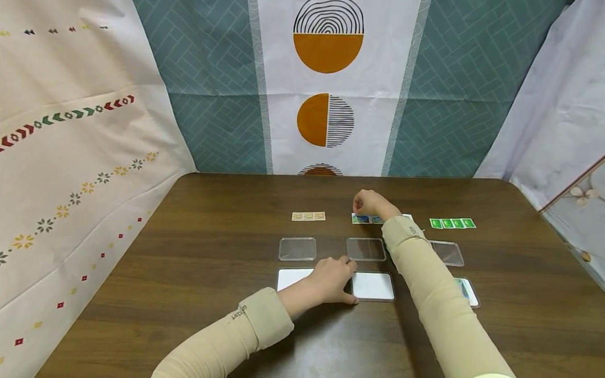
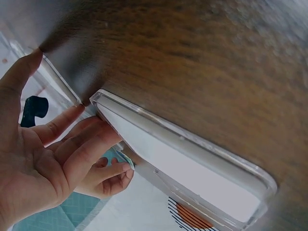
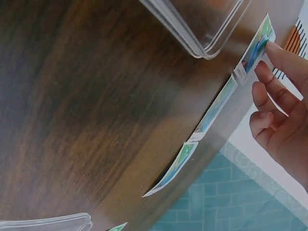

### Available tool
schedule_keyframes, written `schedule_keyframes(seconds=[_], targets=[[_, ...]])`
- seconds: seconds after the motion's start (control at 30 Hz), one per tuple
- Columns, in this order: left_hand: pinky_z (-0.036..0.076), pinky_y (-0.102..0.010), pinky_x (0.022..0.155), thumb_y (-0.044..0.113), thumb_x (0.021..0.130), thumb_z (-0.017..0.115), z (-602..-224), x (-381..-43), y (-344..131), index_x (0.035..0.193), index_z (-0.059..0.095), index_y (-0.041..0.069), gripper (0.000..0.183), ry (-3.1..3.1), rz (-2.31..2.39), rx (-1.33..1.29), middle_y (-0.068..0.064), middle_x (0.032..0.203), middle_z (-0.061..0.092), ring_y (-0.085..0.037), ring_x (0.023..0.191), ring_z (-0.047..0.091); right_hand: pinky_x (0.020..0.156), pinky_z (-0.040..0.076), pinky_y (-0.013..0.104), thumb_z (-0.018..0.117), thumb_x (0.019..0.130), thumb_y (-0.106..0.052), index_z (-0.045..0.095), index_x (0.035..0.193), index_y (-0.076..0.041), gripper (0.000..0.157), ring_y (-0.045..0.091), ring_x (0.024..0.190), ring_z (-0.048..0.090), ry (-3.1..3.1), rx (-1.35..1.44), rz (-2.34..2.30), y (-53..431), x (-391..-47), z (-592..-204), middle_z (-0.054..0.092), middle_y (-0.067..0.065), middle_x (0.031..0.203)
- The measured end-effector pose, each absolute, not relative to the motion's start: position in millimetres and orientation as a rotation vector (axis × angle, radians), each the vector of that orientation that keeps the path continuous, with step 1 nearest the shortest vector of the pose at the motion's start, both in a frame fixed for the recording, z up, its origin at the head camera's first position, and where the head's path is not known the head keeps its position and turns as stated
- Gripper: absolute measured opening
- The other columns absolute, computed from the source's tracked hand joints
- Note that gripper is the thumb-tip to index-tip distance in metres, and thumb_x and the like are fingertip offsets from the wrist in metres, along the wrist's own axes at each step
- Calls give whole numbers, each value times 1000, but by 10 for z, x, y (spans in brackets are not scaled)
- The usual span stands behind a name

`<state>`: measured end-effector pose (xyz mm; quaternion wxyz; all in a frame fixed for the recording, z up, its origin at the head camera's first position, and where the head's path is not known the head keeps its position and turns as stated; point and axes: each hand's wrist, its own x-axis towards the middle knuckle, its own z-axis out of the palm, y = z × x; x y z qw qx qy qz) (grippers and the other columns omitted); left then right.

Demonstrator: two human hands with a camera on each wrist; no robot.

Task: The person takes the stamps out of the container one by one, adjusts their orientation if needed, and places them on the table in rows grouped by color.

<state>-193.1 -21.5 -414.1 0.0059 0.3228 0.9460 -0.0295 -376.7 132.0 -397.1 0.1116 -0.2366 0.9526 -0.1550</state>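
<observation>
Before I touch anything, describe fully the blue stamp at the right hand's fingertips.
The blue stamp looks like paper: a rectangle with a blue and green picture, a white edge, and tiny print on a pale strip at one end. In the head view it is at the left of its row, beside the next stamp, beyond a clear case piece. The right hand appears to pinch it; I cannot tell whether it is raised.

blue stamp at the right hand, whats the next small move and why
Probably lift the blue stamp towards the middle white card. The right hand appears to pinch the stamp's edge, the left hand rests beside that card, and the card's visible face looks blank, while the white card at right bears a coloured piece.
</observation>
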Motion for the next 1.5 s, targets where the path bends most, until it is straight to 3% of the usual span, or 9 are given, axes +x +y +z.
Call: schedule_keyframes(seconds=[0.9, 1.5], targets=[[51, -30, 66, 58, 72, 72, -4154, -1933, -221, 109, 59, 13, 60, 2960, -91, 1002, -4, 113, 63, -22, 82, 66, 83, 47, 44, 59, 91, -9, 64, 87, -1, 10, 29, 88, 59, 2840, -731, -518, 1461, -3766, -3949, 65, 16, 93], [51, -29, 65, 58, 73, 72, -4130, -1943, -225, 104, 58, 13, 56, 2940, -101, 1013, -2, 103, 63, -21, 78, 65, 86, 46, 48, 57, 92, -9, 62, 97, 2, 13, 34, 95, 60, 2844, -745, -568, 1659, -3640, -3833, 64, 20, 101]])
